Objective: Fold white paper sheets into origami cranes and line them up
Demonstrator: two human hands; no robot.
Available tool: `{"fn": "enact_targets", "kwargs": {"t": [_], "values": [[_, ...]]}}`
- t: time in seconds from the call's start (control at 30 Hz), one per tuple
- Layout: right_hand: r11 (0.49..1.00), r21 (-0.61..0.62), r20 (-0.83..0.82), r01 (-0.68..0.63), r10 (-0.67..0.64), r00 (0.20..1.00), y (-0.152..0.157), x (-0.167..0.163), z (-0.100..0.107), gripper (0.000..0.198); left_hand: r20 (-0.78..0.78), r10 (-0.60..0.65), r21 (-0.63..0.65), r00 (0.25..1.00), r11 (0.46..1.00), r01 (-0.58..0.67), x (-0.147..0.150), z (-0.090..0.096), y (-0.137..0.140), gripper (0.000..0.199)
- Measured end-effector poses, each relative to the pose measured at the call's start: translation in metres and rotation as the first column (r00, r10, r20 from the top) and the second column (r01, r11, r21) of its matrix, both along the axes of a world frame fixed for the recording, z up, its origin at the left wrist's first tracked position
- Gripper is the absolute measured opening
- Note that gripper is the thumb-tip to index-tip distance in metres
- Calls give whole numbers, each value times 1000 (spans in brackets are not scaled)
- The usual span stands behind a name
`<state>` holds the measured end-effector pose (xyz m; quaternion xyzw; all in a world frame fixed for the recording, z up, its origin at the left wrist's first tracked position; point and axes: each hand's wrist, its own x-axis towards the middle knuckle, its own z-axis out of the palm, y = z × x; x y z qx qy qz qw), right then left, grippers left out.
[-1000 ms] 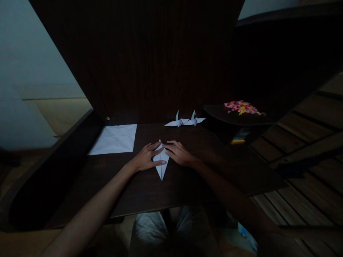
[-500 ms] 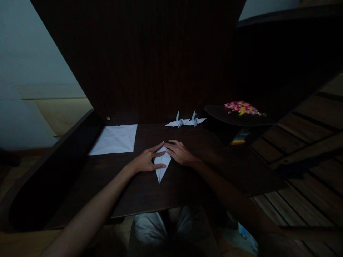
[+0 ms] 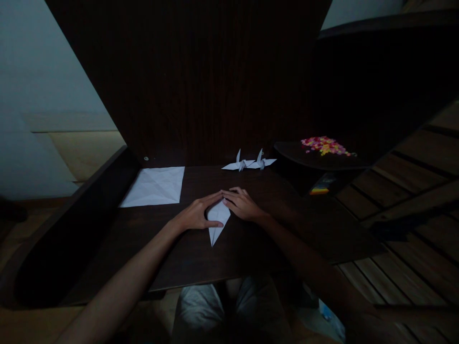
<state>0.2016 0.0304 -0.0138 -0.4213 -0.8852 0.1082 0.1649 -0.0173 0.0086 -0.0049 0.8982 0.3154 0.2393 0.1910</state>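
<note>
A white paper folded into a kite shape (image 3: 219, 216) lies on the dark tabletop, its long point towards me. My left hand (image 3: 196, 214) holds it down from the left, thumb across its middle and fingers stretched along the upper left edge. At the top tip, my right hand (image 3: 243, 205) is closed on the paper, with thumb and fingertips close together. The fingertips of both hands meet there and partly hide the tip. Behind them stand two folded paper cranes, a left one (image 3: 234, 166) and a right one (image 3: 264, 163), side by side.
A creased white paper sheet (image 3: 154, 185) lies flat at the back left. On a raised curved shelf (image 3: 304, 159) to the right sits a pile of small pink, red and yellow pieces (image 3: 324, 145). A dark upright panel (image 3: 201, 95) rises behind the table.
My left fingers have moved from the paper's middle up along its edge to the tip, uncovering more of the paper. The thumb stays on it. The right hand has barely moved.
</note>
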Motion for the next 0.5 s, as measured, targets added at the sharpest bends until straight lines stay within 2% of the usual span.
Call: {"fn": "enact_targets", "kwargs": {"t": [0.1, 0.23, 0.5], "values": [[998, 26, 1, 60, -60, 998, 0, 0, 2, 41, -29, 48, -4, 998, 999, -49, -2, 2, 0, 89], [985, 91, 9, 144, -145, 989, 1, 2, 0, 37, -81, 118, 37, 990, 993, -115, -6, 4, 1, 80], [945, 178, -12, 275, -277, 961, 3, 4, -1, 29, -141, 201, 119, 969, 976, -185, -14, -2, 11, 36]]}}
